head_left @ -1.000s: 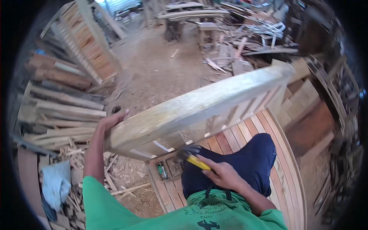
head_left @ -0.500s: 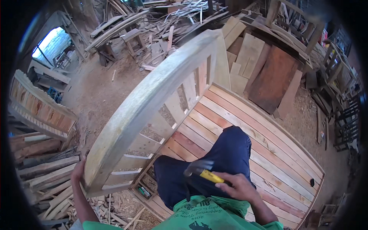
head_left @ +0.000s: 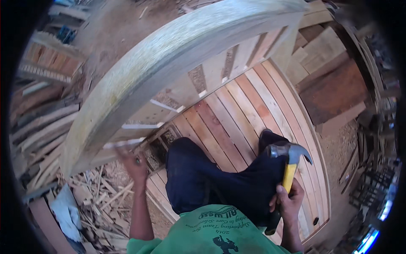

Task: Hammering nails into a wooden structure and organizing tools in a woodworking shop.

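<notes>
My right hand [head_left: 286,199] grips a claw hammer [head_left: 289,175] by its yellow-and-black handle, steel head up, over my dark-trousered leg. My left hand [head_left: 134,165] is beside a narrow wooden compartment [head_left: 144,149] with small dark contents. Its fingers are blurred, so I cannot tell what they hold. Above it stands a pale slatted wooden panel [head_left: 182,29] with a thick top rail, along one edge of the slatted plank platform [head_left: 224,118] on which I sit.
Stacked boards [head_left: 44,118] lie at the left, with offcuts [head_left: 103,194] and a pale sack [head_left: 63,211] below them. A slatted panel [head_left: 50,59] is at upper left. Loose boards [head_left: 327,89] and dark wooden frames [head_left: 370,190] are at the right.
My left hand has left the panel's end and moved down beside the compartment. The hammer has gone from lying tilted left to pointing upright, farther right. My view has shifted.
</notes>
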The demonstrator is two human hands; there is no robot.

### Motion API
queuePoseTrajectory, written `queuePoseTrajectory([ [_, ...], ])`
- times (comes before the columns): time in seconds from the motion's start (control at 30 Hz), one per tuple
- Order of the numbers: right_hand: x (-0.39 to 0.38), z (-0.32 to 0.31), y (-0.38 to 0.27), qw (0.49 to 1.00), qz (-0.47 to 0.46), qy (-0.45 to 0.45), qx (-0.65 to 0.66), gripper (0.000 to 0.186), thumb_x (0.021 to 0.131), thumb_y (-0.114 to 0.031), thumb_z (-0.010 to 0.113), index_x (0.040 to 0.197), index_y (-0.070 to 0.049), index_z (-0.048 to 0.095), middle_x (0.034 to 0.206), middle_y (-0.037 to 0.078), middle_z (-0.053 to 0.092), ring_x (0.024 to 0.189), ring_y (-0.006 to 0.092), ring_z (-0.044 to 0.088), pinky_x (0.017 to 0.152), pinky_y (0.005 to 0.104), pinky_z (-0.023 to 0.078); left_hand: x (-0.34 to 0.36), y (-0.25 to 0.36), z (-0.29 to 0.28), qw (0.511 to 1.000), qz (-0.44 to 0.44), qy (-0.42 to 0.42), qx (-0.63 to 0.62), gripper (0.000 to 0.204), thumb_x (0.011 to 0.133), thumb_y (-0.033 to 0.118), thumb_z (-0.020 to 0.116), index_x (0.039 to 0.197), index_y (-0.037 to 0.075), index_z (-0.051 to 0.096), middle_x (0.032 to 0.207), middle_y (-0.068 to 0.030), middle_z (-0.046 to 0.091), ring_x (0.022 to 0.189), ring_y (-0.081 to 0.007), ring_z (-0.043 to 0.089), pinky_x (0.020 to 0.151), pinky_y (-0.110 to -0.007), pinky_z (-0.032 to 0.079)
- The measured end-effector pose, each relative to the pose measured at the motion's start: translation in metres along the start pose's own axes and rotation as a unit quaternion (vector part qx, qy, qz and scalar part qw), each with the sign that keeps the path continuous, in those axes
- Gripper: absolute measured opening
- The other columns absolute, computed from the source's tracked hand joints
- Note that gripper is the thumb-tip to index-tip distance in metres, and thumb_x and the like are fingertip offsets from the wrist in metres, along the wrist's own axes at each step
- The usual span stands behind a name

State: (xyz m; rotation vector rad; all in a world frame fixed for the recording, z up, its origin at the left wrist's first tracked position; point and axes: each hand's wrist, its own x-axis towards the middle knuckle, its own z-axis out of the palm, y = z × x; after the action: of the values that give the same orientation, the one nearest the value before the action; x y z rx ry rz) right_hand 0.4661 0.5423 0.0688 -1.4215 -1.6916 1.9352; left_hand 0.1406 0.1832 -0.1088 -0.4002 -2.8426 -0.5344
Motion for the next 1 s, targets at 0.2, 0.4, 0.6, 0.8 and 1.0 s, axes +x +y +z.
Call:
queuePoseTrajectory([
  [0.2, 0.004, -0.025, 0.004, 0.999, -0.034, 0.015, -0.003, 0.025, 0.093, -0.016, 0.072, 0.095, 0.003, 0.055, 0.061, 0.010, 0.062, 0.046, 0.0173, 0.062, 0.041, 0.0283, 0.051, -0.062, -0.031, 0.139, 0.879, -0.422, -0.218, -0.040, 0.135, 0.068, 0.078, 0.076, 0.160, -0.001, 0.017, 0.161, -0.0392, 0.008, 0.152, -0.0500, 0.012, 0.122, -0.056, 0.017],
  [0.4, 0.036, -0.072, 0.022, 0.993, -0.080, -0.044, 0.074, 0.034, 0.090, -0.022, 0.076, 0.092, 0.008, 0.060, 0.061, 0.012, 0.065, 0.047, 0.0192, 0.066, 0.043, 0.0289, 0.054, -0.039, -0.100, 0.152, 0.847, -0.450, -0.282, -0.014, 0.122, 0.071, 0.075, 0.077, 0.155, -0.002, 0.032, 0.156, -0.0326, 0.033, 0.145, -0.0417, 0.036, 0.117, -0.047, 0.033],
  [0.6, 0.094, -0.109, 0.028, 0.982, -0.118, -0.138, 0.049, 0.032, 0.084, -0.016, 0.080, 0.100, 0.009, 0.069, 0.073, 0.012, 0.073, 0.062, 0.0174, 0.070, 0.060, 0.0277, 0.055, -0.019, -0.016, 0.144, 0.882, -0.310, -0.302, -0.185, 0.040, 0.092, 0.037, 0.074, 0.112, 0.002, 0.069, 0.102, -0.0090, 0.071, 0.094, -0.0198, 0.068, 0.085, -0.036, 0.053],
  [0.8, 0.164, -0.136, 0.009, 0.962, -0.181, -0.203, 0.026, 0.028, 0.081, -0.018, 0.081, 0.095, 0.005, 0.071, 0.086, 0.013, 0.075, 0.074, 0.0187, 0.072, 0.068, 0.0306, 0.056, -0.001, -0.084, 0.140, 0.797, -0.440, -0.412, 0.043, 0.050, 0.087, 0.048, 0.076, 0.107, 0.002, 0.073, 0.087, -0.0101, 0.070, 0.066, -0.0237, 0.065, 0.059, -0.040, 0.053],
  [1.0, 0.209, -0.168, -0.003, 0.958, -0.156, -0.233, -0.063, 0.029, 0.081, -0.019, 0.073, 0.101, 0.000, 0.066, 0.085, 0.008, 0.071, 0.071, 0.0146, 0.067, 0.066, 0.0270, 0.052, 0.040, 0.007, 0.181, 0.760, -0.385, -0.521, -0.049, 0.064, 0.079, 0.058, 0.080, 0.102, -0.001, 0.073, 0.079, -0.0104, 0.064, 0.057, -0.0190, 0.059, 0.048, -0.036, 0.048],
])
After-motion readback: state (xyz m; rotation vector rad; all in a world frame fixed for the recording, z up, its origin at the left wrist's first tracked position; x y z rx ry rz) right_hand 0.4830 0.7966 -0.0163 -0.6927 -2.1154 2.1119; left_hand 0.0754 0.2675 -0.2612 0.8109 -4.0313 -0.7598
